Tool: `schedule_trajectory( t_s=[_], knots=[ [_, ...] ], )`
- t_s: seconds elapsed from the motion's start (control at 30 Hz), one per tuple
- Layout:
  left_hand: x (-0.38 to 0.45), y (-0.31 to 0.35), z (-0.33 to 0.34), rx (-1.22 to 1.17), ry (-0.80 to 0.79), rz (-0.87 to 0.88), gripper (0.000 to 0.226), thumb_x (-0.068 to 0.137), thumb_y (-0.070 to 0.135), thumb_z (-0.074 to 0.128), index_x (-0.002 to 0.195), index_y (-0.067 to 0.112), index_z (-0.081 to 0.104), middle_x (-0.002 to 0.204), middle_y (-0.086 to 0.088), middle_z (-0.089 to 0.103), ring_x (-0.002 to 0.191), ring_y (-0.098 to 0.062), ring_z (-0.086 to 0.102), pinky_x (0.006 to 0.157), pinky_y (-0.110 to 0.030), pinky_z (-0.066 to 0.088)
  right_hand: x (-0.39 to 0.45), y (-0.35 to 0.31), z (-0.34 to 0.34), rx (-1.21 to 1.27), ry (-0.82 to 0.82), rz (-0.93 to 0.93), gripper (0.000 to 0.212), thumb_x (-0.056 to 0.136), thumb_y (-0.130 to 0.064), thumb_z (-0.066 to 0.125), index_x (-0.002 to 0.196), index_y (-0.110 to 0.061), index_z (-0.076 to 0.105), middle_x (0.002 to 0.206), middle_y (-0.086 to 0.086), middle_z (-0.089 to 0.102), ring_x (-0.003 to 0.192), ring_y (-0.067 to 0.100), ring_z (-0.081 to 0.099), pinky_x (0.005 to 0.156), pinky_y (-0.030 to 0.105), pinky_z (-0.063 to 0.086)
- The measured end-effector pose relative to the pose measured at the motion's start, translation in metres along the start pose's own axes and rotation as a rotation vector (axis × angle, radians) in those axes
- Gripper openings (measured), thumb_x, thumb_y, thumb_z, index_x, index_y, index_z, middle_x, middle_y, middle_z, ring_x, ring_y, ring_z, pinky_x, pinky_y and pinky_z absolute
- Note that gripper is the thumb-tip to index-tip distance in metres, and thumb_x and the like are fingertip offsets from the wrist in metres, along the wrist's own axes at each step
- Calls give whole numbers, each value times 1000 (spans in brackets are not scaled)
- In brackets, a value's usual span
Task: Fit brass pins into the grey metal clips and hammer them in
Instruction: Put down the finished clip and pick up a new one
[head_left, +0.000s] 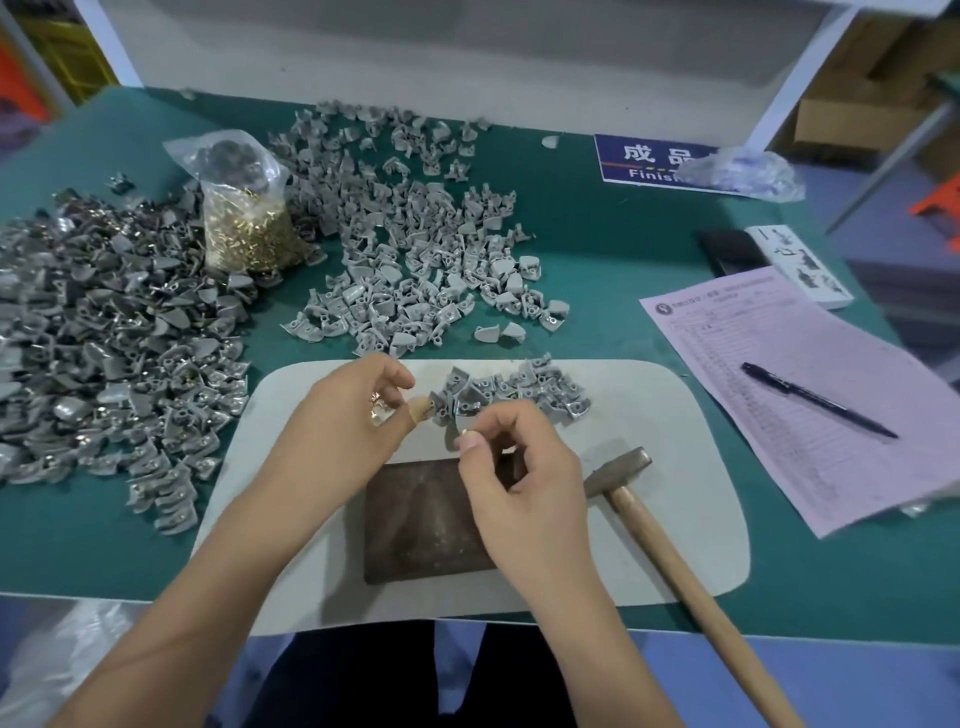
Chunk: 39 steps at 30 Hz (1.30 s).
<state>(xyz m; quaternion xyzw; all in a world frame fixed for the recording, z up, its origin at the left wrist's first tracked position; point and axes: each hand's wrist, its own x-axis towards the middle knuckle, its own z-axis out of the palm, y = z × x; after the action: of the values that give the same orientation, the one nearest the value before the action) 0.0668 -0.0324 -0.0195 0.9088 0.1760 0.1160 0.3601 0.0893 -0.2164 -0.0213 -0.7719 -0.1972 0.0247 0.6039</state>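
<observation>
Head view, looking down on a green workbench (597, 244). Left hand (343, 415) curled over a pale grey mat (675, 519), thumb and forefinger pinching a grey metal clip (445, 408), a few loose brass pins (378, 410) cupped in the palm behind the bandaged thumb. Right hand (519, 467) just beside it, thumb and forefinger closed on a single brass pin (464, 433), held against the lower edge of the clip; whether the pin sits in its hole, cannot tell. Remaining right fingers (524, 434) loosely curled.

Directly beneath the right fingertips: a dark steel block (415, 525) lying flat on the mat. Just right of the right wrist: a hammer (618, 467), head near the block, wooden handle running off toward the near edge. Just beyond the fingertips, on the far part of the mat: a small cluster of clips (540, 392). Further beyond: a wide scatter of light grey clips (415, 249). Well left of the left hand: a darker heap of clips (104, 322), brass glints among them. Beyond the left fingers, between the two heaps: a clear plastic bag of pins (247, 228), upright and open-topped. Well right of the right hand: a pink form (779, 374) with a black pen (815, 399) lying on it, a blue sign (649, 158) further back.
</observation>
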Motion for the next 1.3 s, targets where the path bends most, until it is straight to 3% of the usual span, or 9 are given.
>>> schedule_trajectory(
  t_s=[0.13, 0.27, 0.37, 0.47, 0.57, 0.67, 0.9, 1.13, 1.3],
  knots=[
    [8, 0, 6, 210, -46, -18, 25, 82, 47, 75, 96, 35, 59, 86, 14, 60, 78, -8, 57, 68, -31, 47, 0, -2, 0, -4, 6, -12, 9, 91, -20, 63, 86, -26, 59, 78, -6, 62, 70, 12, 57, 61, 10, 39],
    [17, 4, 6, 275, -137, -75, 17, 84, 40, 76, 90, 33, 62, 87, 12, 64, 84, -15, 62, 70, -29, 46, 1, -2, 0, -6, 14, -15, 11, 94, -22, 62, 85, -26, 58, 74, -6, 61, 63, 7, 51, 59, 10, 36],
    [13, 11, 0, 233, -110, -34, 8, 88, 29, 72, 92, 31, 64, 90, 11, 65, 81, -14, 62, 70, -30, 46, 1, -4, -1, -10, 18, -17, 13, 97, -21, 62, 85, -27, 58, 73, -6, 60, 63, 6, 51, 60, 12, 36],
    [-13, 18, -14, 176, -75, 100, 6, 89, 33, 67, 90, 36, 62, 87, 16, 61, 82, -2, 57, 72, -31, 48, -1, -10, -5, -59, 28, -61, 12, 95, -19, 65, 86, -26, 62, 76, -7, 60, 69, 10, 55, 64, 16, 40],
    [-51, 24, -26, 88, -152, 171, 9, 84, 44, 59, 87, 36, 62, 85, 19, 61, 84, 0, 58, 75, -32, 51, -11, -14, -15, -167, -19, -196, 7, 92, -18, 69, 91, -25, 68, 88, -10, 63, 84, 11, 62, 75, 24, 48],
    [-72, 29, -27, 58, -222, 195, 14, 81, 46, 55, 89, 37, 63, 89, 19, 58, 86, -1, 59, 75, -34, 52, -23, -12, -21, -294, -131, -237, 4, 89, -21, 69, 89, -25, 70, 90, -12, 61, 87, 12, 62, 75, 37, 52],
    [-83, 23, -17, 33, -141, 199, 13, 84, 44, 60, 96, 41, 64, 96, 20, 57, 88, 2, 58, 70, -34, 52, -27, -16, -20, -404, -185, -223, 5, 87, -15, 71, 87, -20, 72, 85, -8, 59, 80, 16, 59, 71, 40, 51],
    [-91, 17, -7, -56, -28, 113, 13, 84, 33, 78, 95, 40, 76, 93, 23, 61, 90, 3, 59, 71, -31, 53, -19, -25, -24, -438, -255, -182, 14, 83, -10, 75, 79, -23, 72, 74, -14, 52, 70, 5, 48, 64, 32, 47],
    [-89, 18, -8, -23, -26, 112, 14, 84, 35, 79, 94, 43, 74, 96, 25, 61, 90, 7, 57, 68, -26, 51, -16, -34, -26, -558, -301, -231, 12, 82, -14, 71, 73, -22, 68, 66, -12, 47, 68, 8, 46, 62, 38, 48]
  ],
)
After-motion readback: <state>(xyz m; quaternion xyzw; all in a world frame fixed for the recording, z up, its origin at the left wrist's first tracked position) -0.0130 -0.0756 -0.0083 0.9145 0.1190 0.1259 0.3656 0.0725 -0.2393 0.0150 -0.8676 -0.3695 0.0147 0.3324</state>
